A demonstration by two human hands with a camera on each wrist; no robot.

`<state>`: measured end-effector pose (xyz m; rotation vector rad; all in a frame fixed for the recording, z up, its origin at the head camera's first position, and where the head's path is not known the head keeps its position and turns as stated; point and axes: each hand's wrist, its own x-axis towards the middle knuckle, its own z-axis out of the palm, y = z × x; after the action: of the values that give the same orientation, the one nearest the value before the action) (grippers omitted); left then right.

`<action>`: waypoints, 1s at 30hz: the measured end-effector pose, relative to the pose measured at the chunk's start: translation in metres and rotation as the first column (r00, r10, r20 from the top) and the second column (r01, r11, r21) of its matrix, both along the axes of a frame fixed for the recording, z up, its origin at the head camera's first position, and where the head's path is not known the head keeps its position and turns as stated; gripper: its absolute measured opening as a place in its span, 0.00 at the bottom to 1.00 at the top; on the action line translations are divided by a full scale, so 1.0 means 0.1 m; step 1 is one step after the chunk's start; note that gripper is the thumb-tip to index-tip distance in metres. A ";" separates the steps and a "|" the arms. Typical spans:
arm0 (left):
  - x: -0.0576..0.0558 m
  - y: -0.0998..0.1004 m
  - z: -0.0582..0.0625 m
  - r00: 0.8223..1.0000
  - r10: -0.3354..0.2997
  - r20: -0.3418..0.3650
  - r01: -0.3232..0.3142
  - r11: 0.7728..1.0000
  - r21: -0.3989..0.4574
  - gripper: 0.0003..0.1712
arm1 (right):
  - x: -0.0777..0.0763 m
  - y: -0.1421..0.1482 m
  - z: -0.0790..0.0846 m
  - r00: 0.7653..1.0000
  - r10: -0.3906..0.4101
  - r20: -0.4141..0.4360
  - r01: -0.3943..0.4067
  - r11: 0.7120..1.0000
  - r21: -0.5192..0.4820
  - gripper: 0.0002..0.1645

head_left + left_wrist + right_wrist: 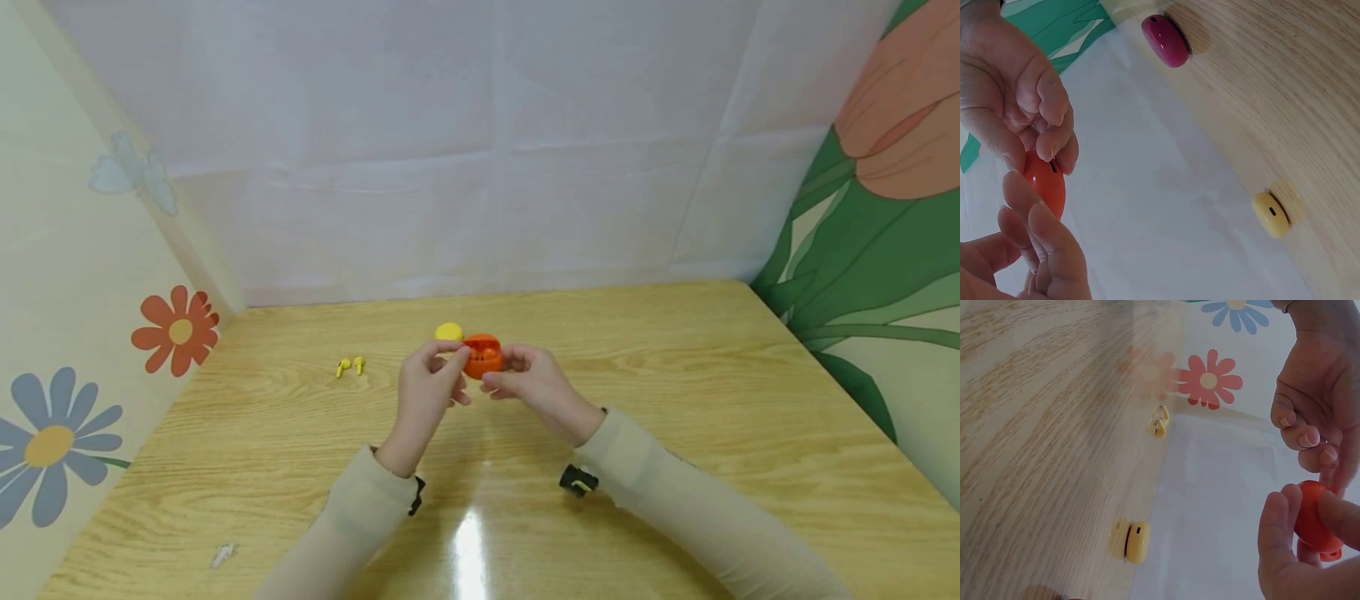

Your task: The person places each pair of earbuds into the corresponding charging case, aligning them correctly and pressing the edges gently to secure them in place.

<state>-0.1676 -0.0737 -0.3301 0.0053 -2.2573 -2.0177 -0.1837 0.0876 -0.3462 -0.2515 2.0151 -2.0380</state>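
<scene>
An orange-red earbud case (482, 365) is held up above the table between both hands, its lid raised and its inside facing the head camera. My left hand (429, 385) pinches its left edge with thumb and fingertips. On the other side my right hand (542, 385) grips the case between thumb and fingers. Inside, a rounded orange shape shows, too small to make out. Just behind the left hand lies a yellow case (448, 332), closed in the wrist views. Two yellow earbuds, one left (342, 367) and one right (360, 365), rest on the table further left.
A magenta case (1166, 41) lies on the table in the left wrist view; the head view does not show it. Near the table's front left is a small whitish scrap (222, 556). A pale cloth (487, 208) hangs along the back edge of the wooden table (712, 400).
</scene>
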 end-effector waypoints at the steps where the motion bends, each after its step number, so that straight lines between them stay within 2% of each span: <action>1: -0.01 -0.01 0.00 1.000 0.003 0.000 -0.003 1.000 0.004 0.13 | 0.00 0.00 0.00 1.000 0.001 0.002 -0.001 1.000 -0.001 0.16; 7: -0.04 -0.04 0.00 0.999 0.026 0.023 -0.025 1.000 -0.017 0.18 | -0.02 0.05 0.03 1.000 0.013 -0.017 -0.013 1.000 0.005 0.18; 12: -0.10 -0.02 0.00 0.997 -0.013 0.076 0.017 0.999 -0.051 0.23 | -0.03 0.11 0.04 0.999 0.035 -0.038 -0.034 0.999 0.025 0.19; 17: -0.15 0.02 -0.03 0.991 -0.031 0.129 0.036 0.999 -0.036 0.25 | -0.03 0.15 0.04 0.998 0.046 -0.053 -0.044 0.998 0.037 0.18; 23: -0.19 0.05 -0.05 0.987 -0.060 0.152 0.064 0.998 -0.018 0.23 | -0.03 0.20 0.01 0.996 0.050 -0.069 -0.047 0.998 0.048 0.15; 30: -0.19 0.11 -0.06 0.983 -0.107 0.150 0.109 0.994 -0.004 0.19 | -0.03 0.26 -0.01 0.997 0.050 -0.055 -0.048 0.998 0.041 0.17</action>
<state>-0.1868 -0.0630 -0.3362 0.0349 -2.4084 -2.1243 -0.1865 0.1137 -0.3467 -0.3505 2.0585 -1.9806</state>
